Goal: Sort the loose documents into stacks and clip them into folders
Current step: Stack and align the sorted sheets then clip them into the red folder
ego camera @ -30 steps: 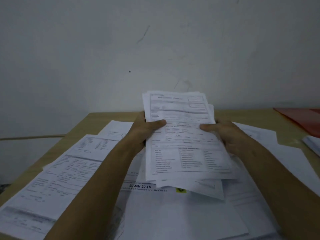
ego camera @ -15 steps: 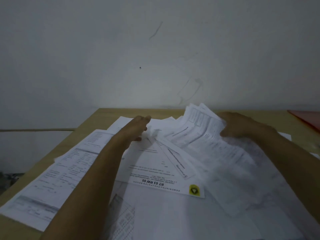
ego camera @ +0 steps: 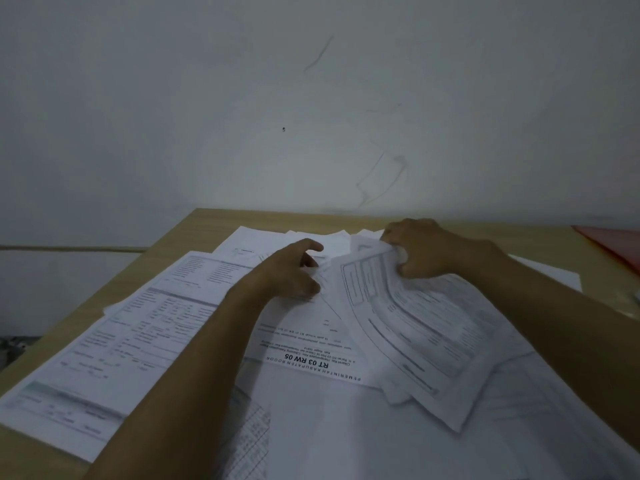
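covering the near part of the wooden table (ego camera: 194, 227), loose printed sheets lie overlapped and unsorted. nearest the camera, a blank-looking white sheet (ego camera: 363, 434) lies flat, with a gridded page (ego camera: 252, 441) showing just to its left. on the near left, a long printed form (ego camera: 114, 355) runs diagonally toward the table's left edge, resting on other pages.

further in, a letter headed "rt 03 rw 05" (ego camera: 304, 344) lies upside down to the viewer, between the two forearms. its right edge is overlapped by a sheaf of forms (ego camera: 408, 327), which fans down and to the right and curls upward at its far end.

the left hand (ego camera: 291, 271) rests on the papers at the far end of the letter, palm down, fingers loosely bent and the forefinger stretched forward; it holds nothing that can be made out. the right hand (ego camera: 426, 251) grips the far top corner of the sheaf, fingers curled tight and the paper crumpled under them.

beyond the hands, several more white sheets (ego camera: 263, 242) spread toward the table's back edge. at the far right, a red folder (ego camera: 613, 242) lies on the table, well apart from both hands, partly cut off by the frame. a plain pale wall (ego camera: 311, 98) with faint scuff marks stands behind the table.
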